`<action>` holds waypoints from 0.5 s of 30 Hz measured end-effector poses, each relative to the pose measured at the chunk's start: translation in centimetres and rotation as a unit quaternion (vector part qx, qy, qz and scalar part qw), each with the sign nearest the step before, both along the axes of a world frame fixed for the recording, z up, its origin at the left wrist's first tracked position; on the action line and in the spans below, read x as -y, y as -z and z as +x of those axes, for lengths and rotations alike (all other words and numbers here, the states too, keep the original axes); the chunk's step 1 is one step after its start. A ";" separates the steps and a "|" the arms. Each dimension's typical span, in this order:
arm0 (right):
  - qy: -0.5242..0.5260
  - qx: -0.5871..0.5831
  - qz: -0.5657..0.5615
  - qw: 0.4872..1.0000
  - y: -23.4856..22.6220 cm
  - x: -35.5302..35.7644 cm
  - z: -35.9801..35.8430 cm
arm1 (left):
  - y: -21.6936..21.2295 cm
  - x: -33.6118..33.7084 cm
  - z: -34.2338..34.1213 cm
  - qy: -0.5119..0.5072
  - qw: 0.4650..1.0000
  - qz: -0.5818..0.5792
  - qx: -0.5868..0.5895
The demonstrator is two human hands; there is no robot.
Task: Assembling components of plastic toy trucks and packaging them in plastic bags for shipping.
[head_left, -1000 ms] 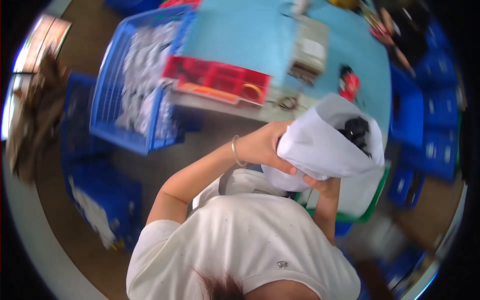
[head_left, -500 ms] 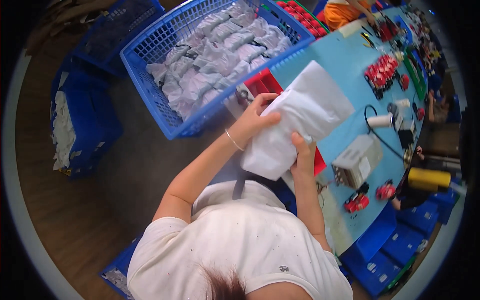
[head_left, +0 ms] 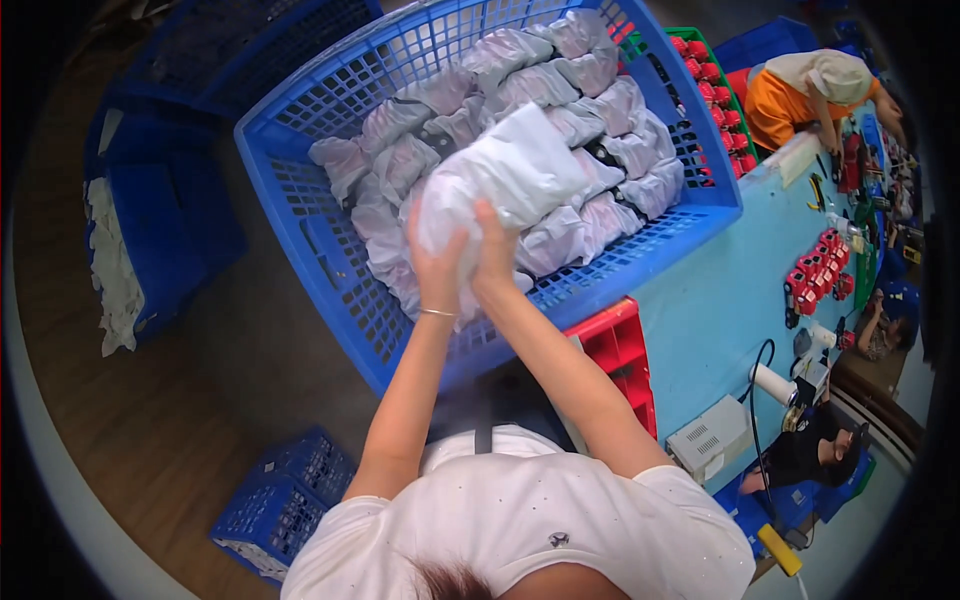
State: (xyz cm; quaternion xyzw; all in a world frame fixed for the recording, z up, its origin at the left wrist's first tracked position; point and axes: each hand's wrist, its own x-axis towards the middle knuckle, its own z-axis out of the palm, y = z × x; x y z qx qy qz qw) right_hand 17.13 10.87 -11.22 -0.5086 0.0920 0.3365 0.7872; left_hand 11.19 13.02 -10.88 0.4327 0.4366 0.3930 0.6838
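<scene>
A white-wrapped bundle (head_left: 525,160) is between my two hands, above the large blue basket (head_left: 290,215). My left hand (head_left: 437,268) grips its near left side, and my right hand (head_left: 492,250) is closed on the near right side with the thumb up against it. The wrapping looks thin and crumpled; what lies inside the held bundle is hidden. Beneath it the basket holds several similar wrapped bundles (head_left: 510,55) packed in rows, with red and black showing faintly through some of them.
A red divided tray (head_left: 612,350) sits at the edge of the light-blue table (head_left: 690,250). Farther along are a grey metal box (head_left: 710,436) and red toy vehicles (head_left: 820,275). A green crate (head_left: 738,105) of red parts adjoins the basket. Blue crates (head_left: 175,220) stand left; co-workers (head_left: 805,95) sit opposite.
My hands have carried the wrapped bundle from beside the table edge leftward and forward over the basket. The view has turned toward the basket, which now fills more of it.
</scene>
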 end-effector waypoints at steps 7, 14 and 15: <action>-0.470 0.260 -0.114 0.836 13.1 -7.1 4.8 | 8.6 -9.9 -6.4 -0.167 0.966 -0.192 -0.037; -0.578 0.751 -0.226 0.227 20.9 -11.3 12.7 | 14.8 -6.3 -10.1 -0.183 0.962 -0.063 -0.195; -0.581 0.750 -0.221 0.227 21.0 -12.2 12.8 | 15.5 -6.0 -10.3 -0.166 0.964 -0.050 -0.201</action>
